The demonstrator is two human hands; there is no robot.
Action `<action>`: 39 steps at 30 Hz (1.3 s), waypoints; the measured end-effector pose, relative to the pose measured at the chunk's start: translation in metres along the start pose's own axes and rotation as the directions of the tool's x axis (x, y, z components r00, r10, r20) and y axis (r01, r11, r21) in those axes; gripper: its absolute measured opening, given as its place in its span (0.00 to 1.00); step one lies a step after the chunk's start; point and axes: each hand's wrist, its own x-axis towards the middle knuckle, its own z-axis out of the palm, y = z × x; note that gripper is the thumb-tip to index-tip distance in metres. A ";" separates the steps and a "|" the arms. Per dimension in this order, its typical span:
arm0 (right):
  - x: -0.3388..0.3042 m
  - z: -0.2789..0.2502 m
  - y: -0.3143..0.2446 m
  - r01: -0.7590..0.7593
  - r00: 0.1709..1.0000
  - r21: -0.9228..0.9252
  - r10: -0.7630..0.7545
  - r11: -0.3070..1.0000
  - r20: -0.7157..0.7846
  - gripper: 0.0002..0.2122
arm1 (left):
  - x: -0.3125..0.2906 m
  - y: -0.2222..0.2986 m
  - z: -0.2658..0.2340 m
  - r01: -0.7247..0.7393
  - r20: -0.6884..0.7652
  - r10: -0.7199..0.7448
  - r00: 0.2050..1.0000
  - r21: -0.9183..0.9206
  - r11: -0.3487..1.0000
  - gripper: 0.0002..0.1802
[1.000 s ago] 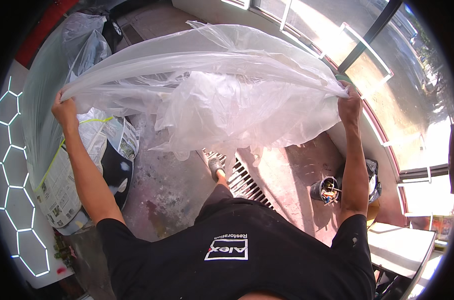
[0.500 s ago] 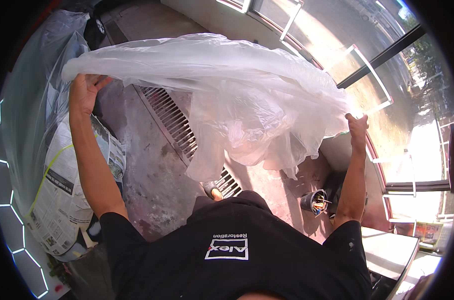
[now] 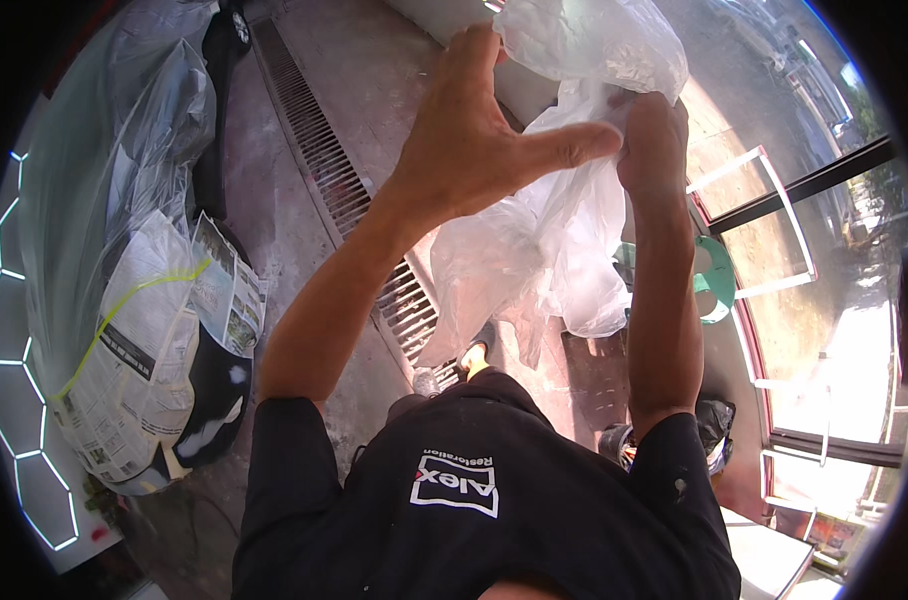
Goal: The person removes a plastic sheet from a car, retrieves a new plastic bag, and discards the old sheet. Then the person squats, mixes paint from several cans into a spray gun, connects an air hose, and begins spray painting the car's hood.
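A crumpled, see-through plastic sheet (image 3: 599, 45) is bunched up in front of me, with loose folds hanging down toward the floor. My right hand (image 3: 656, 140) is closed around the gathered sheet just below its upper bulge. To the left of the bunch my left hand (image 3: 479, 135) is raised, its thumb stretched out toward the right hand and its fingers apart from the thumb. Its fingertips are near the sheet's edge; whether they touch it is hard to see.
On the left stands a vehicle under plastic film (image 3: 94, 150), with taped newspaper (image 3: 139, 375) over its end. A metal drain grate (image 3: 324, 165) crosses the floor. To the right are a green piece (image 3: 714, 280), a black bag (image 3: 715, 425), a white tabletop (image 3: 764, 550) and large windows.
The sheet, earlier spread wide between both hands, is now gathered at the right. My left hand has let go and swung right toward my right hand, which has moved slightly left and up.
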 end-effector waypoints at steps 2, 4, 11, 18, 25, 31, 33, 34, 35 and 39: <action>0.027 0.014 -0.032 -0.081 0.996 0.210 0.090 0.974 -0.030 0.13 | -0.055 -0.052 0.054 0.213 0.194 -0.258 0.947 0.225 0.951 0.83; 0.058 0.002 -0.048 -0.121 0.984 0.294 0.154 0.948 -0.092 0.16 | -0.086 -0.080 0.107 0.563 0.444 -0.569 0.692 0.161 0.810 0.70; 0.201 -0.137 -0.018 0.155 0.867 0.259 -0.005 0.953 -0.499 0.19 | -0.141 -0.213 0.113 0.353 0.300 -0.560 0.772 0.531 0.771 0.40; 0.343 -0.412 0.090 0.287 0.785 0.418 0.038 0.862 -0.618 0.17 | -0.237 -0.321 -0.056 0.329 0.025 -0.740 0.672 0.885 0.328 0.20; 0.260 -0.260 0.134 -0.312 0.571 -0.544 -0.304 0.779 -0.763 0.47 | -0.197 -0.379 -0.145 0.517 -0.222 -0.761 0.610 0.839 0.170 0.14; 0.135 0.024 0.253 0.529 0.776 -0.710 0.074 0.464 0.627 0.51 | -0.038 -0.429 -0.160 0.717 -0.081 -0.739 0.669 0.334 0.612 0.25; 0.147 0.034 0.347 0.310 0.608 -0.805 0.546 0.506 0.577 0.24 | 0.011 -0.438 -0.179 0.588 -0.264 -0.540 0.799 0.530 0.611 0.26; 0.156 0.011 0.404 0.297 0.665 -0.801 0.489 0.520 0.565 0.14 | 0.033 -0.444 -0.192 0.576 -0.316 -0.495 0.810 0.592 0.564 0.26; 0.163 0.012 0.412 0.109 0.794 -0.768 0.409 0.631 0.449 0.13 | 0.039 -0.437 -0.218 0.583 -0.383 -0.457 0.803 0.666 0.466 0.26; 0.296 -0.138 0.503 -0.359 0.881 -0.498 0.463 0.789 0.098 0.19 | 0.032 -0.468 -0.268 0.423 -0.344 -0.311 0.886 0.874 0.239 0.27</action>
